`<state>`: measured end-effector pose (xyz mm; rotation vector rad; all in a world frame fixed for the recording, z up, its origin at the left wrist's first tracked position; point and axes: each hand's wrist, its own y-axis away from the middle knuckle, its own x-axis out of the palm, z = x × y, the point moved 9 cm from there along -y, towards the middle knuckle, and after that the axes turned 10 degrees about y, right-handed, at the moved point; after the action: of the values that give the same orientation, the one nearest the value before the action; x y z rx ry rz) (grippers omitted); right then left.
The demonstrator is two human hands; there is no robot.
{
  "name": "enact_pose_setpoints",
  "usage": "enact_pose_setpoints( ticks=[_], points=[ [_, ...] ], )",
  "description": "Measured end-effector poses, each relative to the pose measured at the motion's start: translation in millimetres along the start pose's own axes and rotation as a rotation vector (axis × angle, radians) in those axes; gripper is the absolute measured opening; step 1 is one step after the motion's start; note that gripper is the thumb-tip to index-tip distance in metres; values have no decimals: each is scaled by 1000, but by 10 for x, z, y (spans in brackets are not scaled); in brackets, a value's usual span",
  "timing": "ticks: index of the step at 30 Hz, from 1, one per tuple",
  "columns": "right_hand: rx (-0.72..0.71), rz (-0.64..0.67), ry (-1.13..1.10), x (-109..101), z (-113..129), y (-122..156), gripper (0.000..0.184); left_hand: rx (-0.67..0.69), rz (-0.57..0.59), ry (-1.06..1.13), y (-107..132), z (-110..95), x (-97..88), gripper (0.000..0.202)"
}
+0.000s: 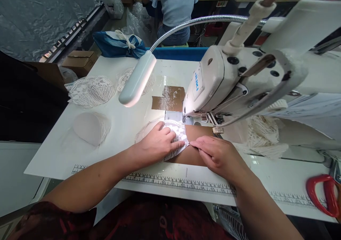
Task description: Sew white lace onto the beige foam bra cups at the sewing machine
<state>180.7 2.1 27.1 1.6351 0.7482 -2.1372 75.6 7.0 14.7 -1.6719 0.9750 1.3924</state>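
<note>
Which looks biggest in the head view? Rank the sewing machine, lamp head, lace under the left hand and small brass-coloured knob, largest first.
1. Sewing machine
2. Lamp head and lace: unranked; they look close, and the left hand hides part of the lace.
3. Brass-coloured knob

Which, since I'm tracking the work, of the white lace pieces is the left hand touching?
The white patterned lace piece overlapping the flat brown sheet: the left hand rests on it; the other pieces lie apart.
</note>
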Motion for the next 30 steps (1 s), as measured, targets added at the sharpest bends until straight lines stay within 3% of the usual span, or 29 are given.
enact_pose_setpoints(
  ticks=[12,24,30],
  points=[
    [-121,-22,182,109,145,-16,29,25,-37,77,4,4,-14,37],
    [-72,-2,191,117,123,-20,27,-70,-4,22,-41,24,5,46],
    [-74,-4,170,132,125,-15,26,-93,10,7,-59,36,-8,37]
  ],
)
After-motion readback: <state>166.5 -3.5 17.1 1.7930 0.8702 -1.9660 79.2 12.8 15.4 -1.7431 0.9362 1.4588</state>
